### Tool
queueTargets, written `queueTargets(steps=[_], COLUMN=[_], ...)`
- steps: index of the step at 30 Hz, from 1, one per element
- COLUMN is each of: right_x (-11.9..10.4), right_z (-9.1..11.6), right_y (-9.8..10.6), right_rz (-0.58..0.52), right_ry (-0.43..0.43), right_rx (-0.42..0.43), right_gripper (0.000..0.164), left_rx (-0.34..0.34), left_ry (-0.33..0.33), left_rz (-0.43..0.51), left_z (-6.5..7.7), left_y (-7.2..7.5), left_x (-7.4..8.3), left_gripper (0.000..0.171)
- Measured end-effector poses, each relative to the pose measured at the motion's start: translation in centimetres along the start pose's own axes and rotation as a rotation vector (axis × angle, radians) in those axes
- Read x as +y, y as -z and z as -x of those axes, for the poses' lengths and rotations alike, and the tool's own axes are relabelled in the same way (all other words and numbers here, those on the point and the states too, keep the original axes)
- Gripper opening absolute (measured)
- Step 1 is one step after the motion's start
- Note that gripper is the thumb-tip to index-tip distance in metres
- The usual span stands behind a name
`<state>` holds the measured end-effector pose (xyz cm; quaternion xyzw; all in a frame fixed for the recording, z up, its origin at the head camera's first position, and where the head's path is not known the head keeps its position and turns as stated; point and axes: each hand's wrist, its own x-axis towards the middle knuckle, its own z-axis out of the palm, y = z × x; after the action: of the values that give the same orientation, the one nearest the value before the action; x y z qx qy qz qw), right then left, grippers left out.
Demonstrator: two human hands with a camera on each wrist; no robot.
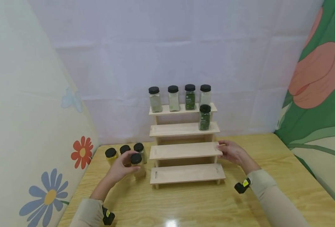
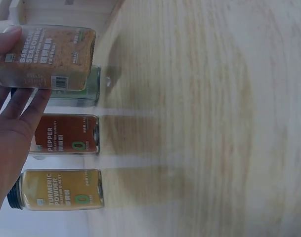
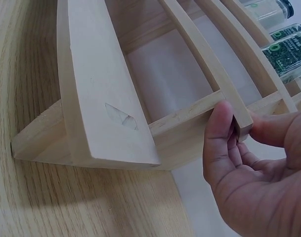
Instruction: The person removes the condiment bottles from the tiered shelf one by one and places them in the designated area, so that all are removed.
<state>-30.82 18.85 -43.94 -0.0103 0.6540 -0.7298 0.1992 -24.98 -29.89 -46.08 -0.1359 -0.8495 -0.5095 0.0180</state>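
Nine spice jars (image 1: 204,122) on show, nine black lids (image 1: 136,158)! Count one turmeric powder jar (image 2: 64,190), one pepper jar (image 2: 66,134), one barbecue seasoning jar (image 2: 49,61); one wooden rack (image 1: 187,174), four shelves (image 1: 185,150), two hands (image 1: 120,167), one bench (image 1: 161,205)!

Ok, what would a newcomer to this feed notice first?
Probably the stepped wooden rack in the middle, with four jars along its top and one jar a step below. Then the left hand, holding a barbecue seasoning jar left of the rack, while the right hand grips the rack's right side. The big coral flower at far right also stands out.
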Motion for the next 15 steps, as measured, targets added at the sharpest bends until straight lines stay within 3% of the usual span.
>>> queueTargets(steps=[15], right_x=[-0.26], right_z=[0.04], right_y=[-0.11], right_rz=[0.015], right_ry=[-0.013], right_rx=[0.018], right_gripper=[0.045], left_rx=[0.017], left_ry=[0.032], left_rz=[-0.037], left_z=[-0.01], left_y=[-0.36], left_x=[-1.03], left_gripper=[0.06])
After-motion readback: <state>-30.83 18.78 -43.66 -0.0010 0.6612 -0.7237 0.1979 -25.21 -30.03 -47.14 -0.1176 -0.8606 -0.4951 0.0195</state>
